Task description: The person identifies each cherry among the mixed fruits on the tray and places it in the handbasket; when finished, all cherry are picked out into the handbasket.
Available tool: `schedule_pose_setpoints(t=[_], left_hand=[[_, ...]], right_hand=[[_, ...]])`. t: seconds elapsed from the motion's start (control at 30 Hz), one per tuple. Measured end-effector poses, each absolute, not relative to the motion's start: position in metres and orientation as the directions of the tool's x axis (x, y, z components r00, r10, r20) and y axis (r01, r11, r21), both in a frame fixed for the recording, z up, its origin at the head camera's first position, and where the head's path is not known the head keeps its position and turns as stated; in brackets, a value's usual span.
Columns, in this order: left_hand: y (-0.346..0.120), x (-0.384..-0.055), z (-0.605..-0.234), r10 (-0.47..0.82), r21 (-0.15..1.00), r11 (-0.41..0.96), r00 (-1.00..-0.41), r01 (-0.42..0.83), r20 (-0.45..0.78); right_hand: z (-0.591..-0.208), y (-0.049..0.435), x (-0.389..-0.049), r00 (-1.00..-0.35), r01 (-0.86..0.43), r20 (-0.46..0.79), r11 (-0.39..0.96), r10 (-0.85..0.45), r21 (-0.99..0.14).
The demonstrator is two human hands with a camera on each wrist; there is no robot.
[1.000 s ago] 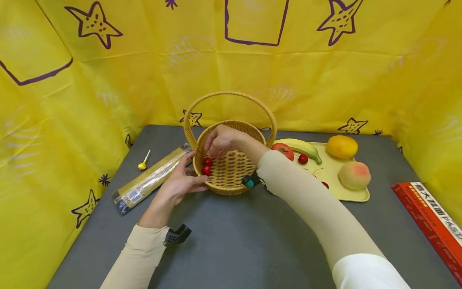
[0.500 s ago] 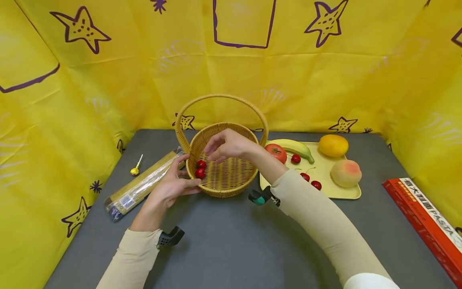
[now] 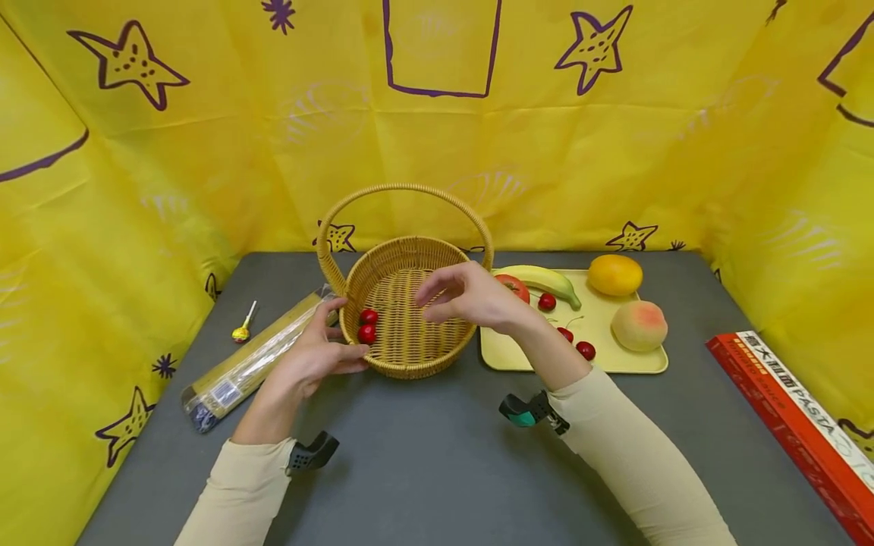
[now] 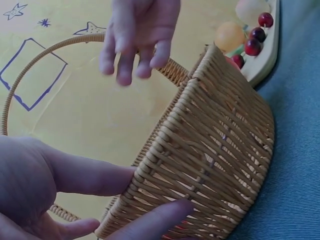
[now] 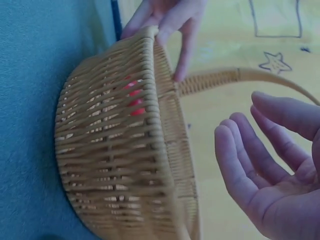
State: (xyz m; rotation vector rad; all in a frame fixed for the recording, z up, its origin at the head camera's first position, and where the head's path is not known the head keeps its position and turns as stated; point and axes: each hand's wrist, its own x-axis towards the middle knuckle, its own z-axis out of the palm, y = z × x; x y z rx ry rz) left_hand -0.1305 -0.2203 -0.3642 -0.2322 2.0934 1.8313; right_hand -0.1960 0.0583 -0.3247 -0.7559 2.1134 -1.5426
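Observation:
A round wicker basket [image 3: 410, 370] with a tall arched handle [image 3: 403, 187] stands on the table. Two red cherries [image 3: 367, 334] lie inside it against the left wall, and their red shows through the weave in the right wrist view. My left hand [image 3: 315, 355] holds the basket's left rim, with the thumb and fingers [image 4: 90, 175] spread along it. Over the right part of the basket hovers my right hand [image 3: 471, 297], its fingers loosely bent and nothing between them. In the right wrist view the right hand [image 5: 275, 170] is apart from the rim.
Right of the basket, a pale yellow tray [image 3: 614, 362] bears a banana [image 3: 546, 280], a tomato [image 3: 514, 287], a mango [image 3: 615, 274], a peach [image 3: 639, 326] and several cherries [image 3: 585, 350]. A long wrapped package [image 3: 253, 364] and a lollipop [image 3: 242, 331] lie left. A red pasta box [image 3: 792, 425] lies far right.
My right hand has drawn up and rightward from the cherries at the basket's left wall. My left hand stays at the rim. The whole view has shifted a little.

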Motion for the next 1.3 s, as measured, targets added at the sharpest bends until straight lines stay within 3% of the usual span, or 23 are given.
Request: schedule_pose_setpoints(t=[0.43,0.8,1.3], left_hand=[[-0.221,-0.127,-0.362,0.12,0.926,0.177,-0.927,-0.332,-0.355],[-0.227,-0.13,-0.368,0.149,0.936,0.133,-0.927,-0.327,-0.345],[-0.226,-0.131,-0.368,0.144,0.936,0.109,-0.927,-0.334,-0.347]], right_hand=[[-0.325,0.113,-0.176,-0.843,-0.199,0.064,0.199,-0.534,-0.96],[-0.337,0.167,-0.174,-0.915,-0.176,0.043,0.302,-0.4,-0.937],[-0.357,0.206,-0.174,-0.952,-0.023,-0.091,0.363,-0.292,-0.931]])
